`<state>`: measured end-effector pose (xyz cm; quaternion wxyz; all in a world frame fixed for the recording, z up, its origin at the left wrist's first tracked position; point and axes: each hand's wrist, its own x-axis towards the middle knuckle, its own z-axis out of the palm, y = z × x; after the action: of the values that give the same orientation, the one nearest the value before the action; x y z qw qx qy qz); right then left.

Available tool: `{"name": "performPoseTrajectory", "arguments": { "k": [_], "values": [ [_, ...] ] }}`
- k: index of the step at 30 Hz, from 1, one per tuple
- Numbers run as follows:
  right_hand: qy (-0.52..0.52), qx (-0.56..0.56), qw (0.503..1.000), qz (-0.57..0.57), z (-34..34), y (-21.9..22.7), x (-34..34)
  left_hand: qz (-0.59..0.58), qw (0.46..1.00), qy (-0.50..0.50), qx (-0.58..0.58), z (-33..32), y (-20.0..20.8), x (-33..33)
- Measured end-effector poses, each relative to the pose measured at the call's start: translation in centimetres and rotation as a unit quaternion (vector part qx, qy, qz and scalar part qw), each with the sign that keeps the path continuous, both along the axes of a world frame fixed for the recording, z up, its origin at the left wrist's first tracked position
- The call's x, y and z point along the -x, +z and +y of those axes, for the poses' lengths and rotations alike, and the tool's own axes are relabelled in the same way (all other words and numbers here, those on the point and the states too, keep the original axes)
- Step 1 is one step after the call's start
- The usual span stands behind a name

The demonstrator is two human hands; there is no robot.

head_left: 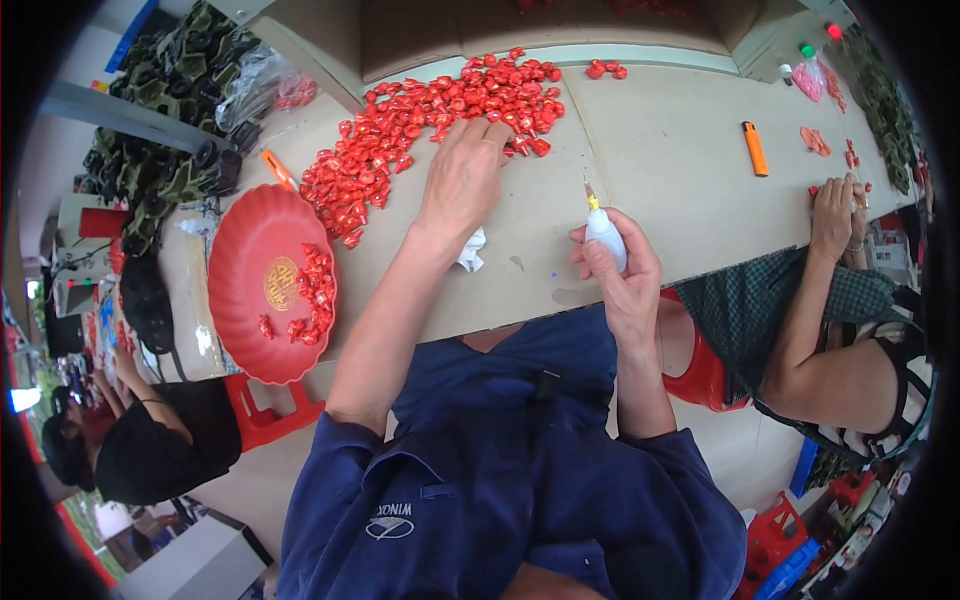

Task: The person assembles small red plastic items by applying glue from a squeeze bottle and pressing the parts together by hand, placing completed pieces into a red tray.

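Observation:
A heap of small shiny red pieces [400,120] lies spread over the table; they look like little moulded ornaments. My left hand [465,175] reaches to the near edge of this heap, its fingers curled down among the pieces. Its fingertips are hidden, so whatever they pinch cannot be seen. Over the table's near edge, my right hand [628,275] is wrapped round a white squeeze bottle [604,236] with a yellow nozzle and thin needle tip pointing up. A crumpled white tissue [471,250] rests beside my left wrist.
A scalloped red tray [240,290] holding some red pieces stands at the left, near an orange cutter [279,170]. An orange lighter-shaped object [754,149] lies right of centre. A shelf [560,55] borders the table's far side. Other people's arms [822,260] show at right and left.

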<state>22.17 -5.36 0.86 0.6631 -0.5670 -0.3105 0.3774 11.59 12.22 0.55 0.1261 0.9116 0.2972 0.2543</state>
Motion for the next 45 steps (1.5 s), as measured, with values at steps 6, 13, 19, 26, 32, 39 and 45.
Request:
{"name": "performPoseTrajectory", "arguments": {
  "k": [6,13,19,26,32,39,45],
  "values": [
    [0.007,0.011,1.0,0.018,0.3,-0.1,0.0,0.023,1.0,0.018,0.009,-0.8,0.1,1.3],
    [0.005,-0.003,1.0,-0.001,0.9,0.4,1.1,-0.053,0.98,0.058,0.183,-0.8,1.7,2.9],
    [0.046,-0.009,0.999,-0.016,0.3,1.3,1.4,-0.374,0.733,-0.015,0.568,-4.4,4.4,7.4],
    [0.103,-0.015,0.995,-0.005,1.0,2.4,4.4,-0.513,0.478,-0.027,0.712,-9.0,1.1,11.1],
    [0.078,-0.048,0.983,-0.158,2.2,1.5,8.6,-0.519,0.47,-0.027,0.713,-11.2,0.0,11.1],
    [0.08,-0.051,0.981,-0.17,2.0,1.5,9.2,-0.461,0.568,-0.016,0.682,-11.7,0.1,12.4],
    [0.079,-0.041,0.99,-0.114,0.7,1.8,8.0,-0.52,0.495,-0.026,0.696,-11.6,-1.1,12.9]
  ]
}}
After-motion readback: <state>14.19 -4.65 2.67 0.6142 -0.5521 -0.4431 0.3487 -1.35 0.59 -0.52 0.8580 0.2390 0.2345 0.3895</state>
